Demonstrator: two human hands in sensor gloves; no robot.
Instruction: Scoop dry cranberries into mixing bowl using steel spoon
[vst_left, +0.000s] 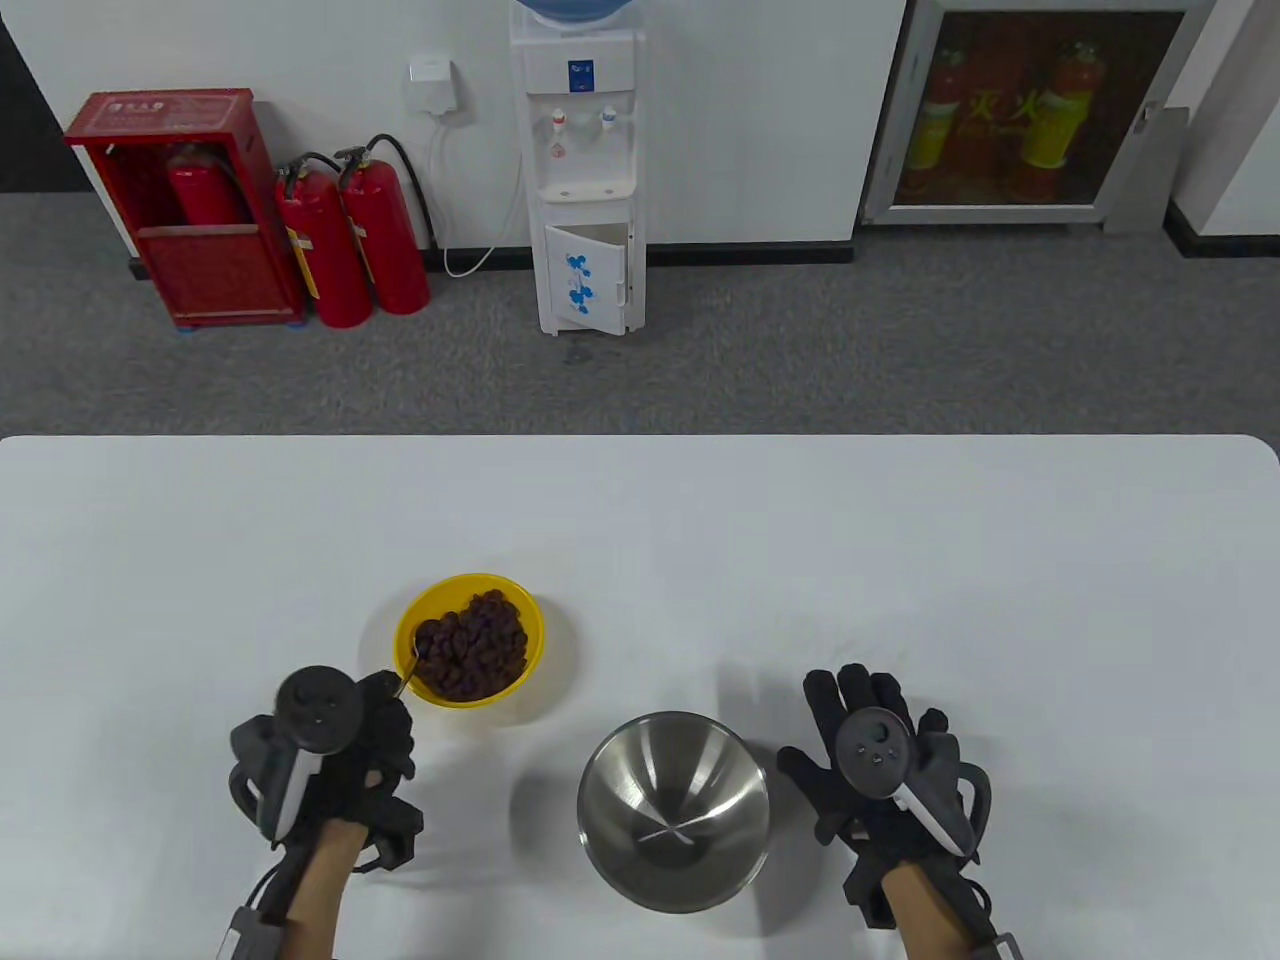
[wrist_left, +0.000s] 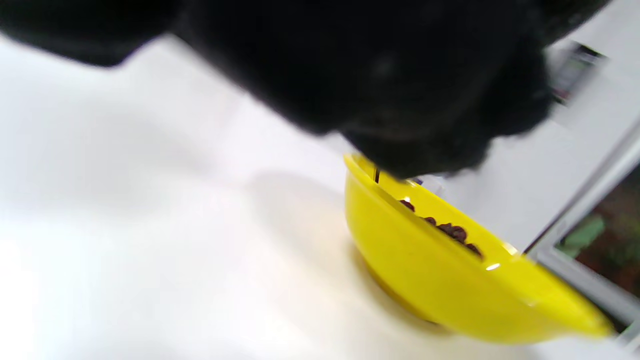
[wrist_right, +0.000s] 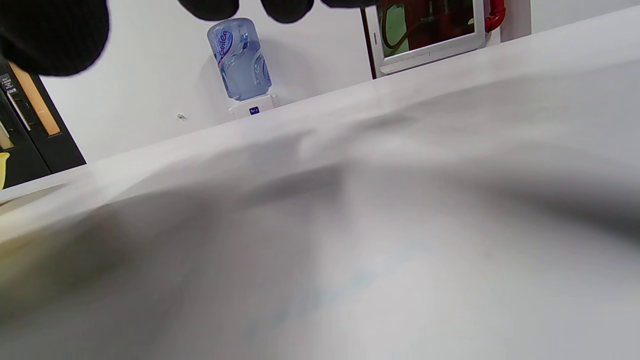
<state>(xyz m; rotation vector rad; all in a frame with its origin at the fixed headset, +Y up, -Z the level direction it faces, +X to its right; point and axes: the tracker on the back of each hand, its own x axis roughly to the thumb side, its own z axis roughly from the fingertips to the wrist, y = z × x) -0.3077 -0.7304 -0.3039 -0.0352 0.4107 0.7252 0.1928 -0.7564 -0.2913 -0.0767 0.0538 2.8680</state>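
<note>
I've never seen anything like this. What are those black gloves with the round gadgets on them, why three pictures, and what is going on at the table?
No machine here: these are a person's two hands in sensor gloves, each with a tracker strapped on its back. The big picture looks down at the white table; the other two come from cameras on the wrists, hence the odd, blurry angles. On the table stand a yellow bowl of dry cranberries and a steel mixing bowl with no cranberries in it. The left hand holds a steel spoon dipped into the cranberries. The right hand lies flat beside the mixing bowl, fingers spread, holding nothing.
</note>
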